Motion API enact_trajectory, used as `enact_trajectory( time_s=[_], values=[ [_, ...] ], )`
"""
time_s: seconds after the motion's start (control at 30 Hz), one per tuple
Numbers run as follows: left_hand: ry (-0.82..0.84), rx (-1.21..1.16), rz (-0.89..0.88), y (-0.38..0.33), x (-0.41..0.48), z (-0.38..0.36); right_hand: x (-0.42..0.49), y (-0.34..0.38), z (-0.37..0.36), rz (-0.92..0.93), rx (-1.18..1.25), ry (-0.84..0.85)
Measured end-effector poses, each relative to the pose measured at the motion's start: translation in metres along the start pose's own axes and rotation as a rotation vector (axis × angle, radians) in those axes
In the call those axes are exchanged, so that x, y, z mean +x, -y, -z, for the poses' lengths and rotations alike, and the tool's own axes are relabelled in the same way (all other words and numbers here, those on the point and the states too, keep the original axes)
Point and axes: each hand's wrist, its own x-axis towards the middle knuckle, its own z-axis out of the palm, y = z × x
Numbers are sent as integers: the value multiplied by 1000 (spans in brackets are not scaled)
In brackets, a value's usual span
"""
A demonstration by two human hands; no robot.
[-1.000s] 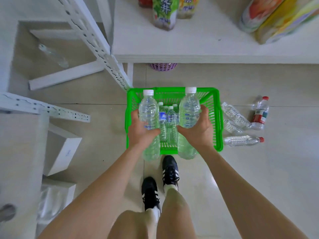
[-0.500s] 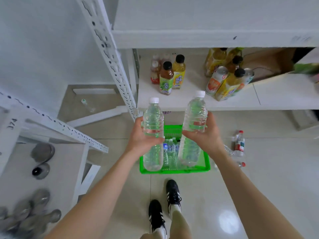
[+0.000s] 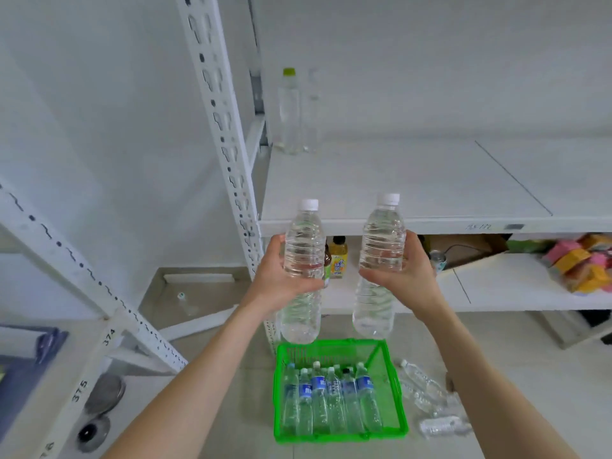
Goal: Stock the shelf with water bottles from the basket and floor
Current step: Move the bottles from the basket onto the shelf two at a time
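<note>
Two water bottles held upright before the shelf (image 3: 414, 180)
The left hand (image 3: 275, 283) grips the left bottle (image 3: 303, 233) round its middle and the right hand (image 3: 407, 276) grips the right bottle (image 3: 384, 233), both at the shelf's front edge, hiding some drinks (image 3: 337, 260) on the lower shelf (image 3: 496, 293). The green basket (image 3: 341, 437) on the floor holds small blue-labelled bottles (image 3: 328, 402). The right forearm partly covers the loose bottles (image 3: 427, 399) beside it. Two faint clear bottles (image 3: 291, 111) stand at the shelf's back-left corner.

White wall (image 3: 99, 127); pale glossy tiled floor (image 3: 513, 352); white slotted upright (image 3: 220, 104); 2nd rack (image 3: 76, 265) left; soft even light.
</note>
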Motion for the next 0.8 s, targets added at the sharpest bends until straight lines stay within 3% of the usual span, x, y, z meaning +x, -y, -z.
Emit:
enact_trajectory(
  time_s=[0.4,0.8],
  values=[
    [-53,1,-143,-75,84,35,96,76,4,121,70,-4],
    [-176,-11,-125,-82,197,27,223,80,-18,155,130,111]
  ],
)
